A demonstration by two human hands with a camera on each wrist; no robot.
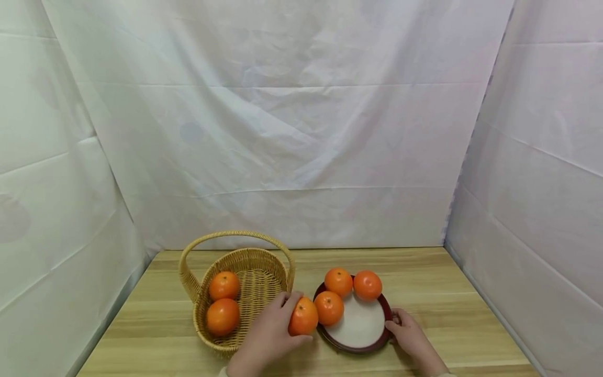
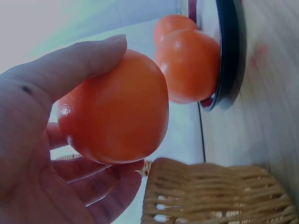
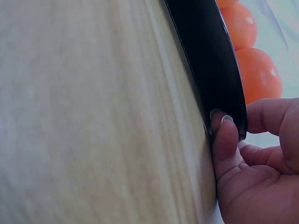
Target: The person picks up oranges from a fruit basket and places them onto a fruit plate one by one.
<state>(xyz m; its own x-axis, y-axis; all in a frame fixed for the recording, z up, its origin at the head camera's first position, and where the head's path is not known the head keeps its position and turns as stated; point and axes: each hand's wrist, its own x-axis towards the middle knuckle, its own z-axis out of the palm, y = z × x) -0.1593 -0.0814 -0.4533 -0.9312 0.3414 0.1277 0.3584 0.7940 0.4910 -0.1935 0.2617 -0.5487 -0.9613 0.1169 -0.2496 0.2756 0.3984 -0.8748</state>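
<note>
In the head view my left hand [image 1: 272,331] grips an orange [image 1: 303,316] between the wicker basket [image 1: 249,257] and the plate [image 1: 363,323]. The left wrist view shows the thumb on one side of this orange [image 2: 117,109] and curled fingers on the other. My right hand [image 1: 409,335] pinches the plate's right rim, with the thumb over the edge; the right wrist view shows fingers at the dark rim [image 3: 212,60]. The plate is white inside with a dark red rim and bears three oranges [image 1: 328,308] at its left and back. Two more oranges [image 1: 223,317] lie in the basket's left side.
The basket's tall arched handle [image 1: 237,233] rises above its back. Everything stands on a wood-grain table [image 1: 438,293]. White cloth [image 1: 301,136] hangs behind the table and along both sides.
</note>
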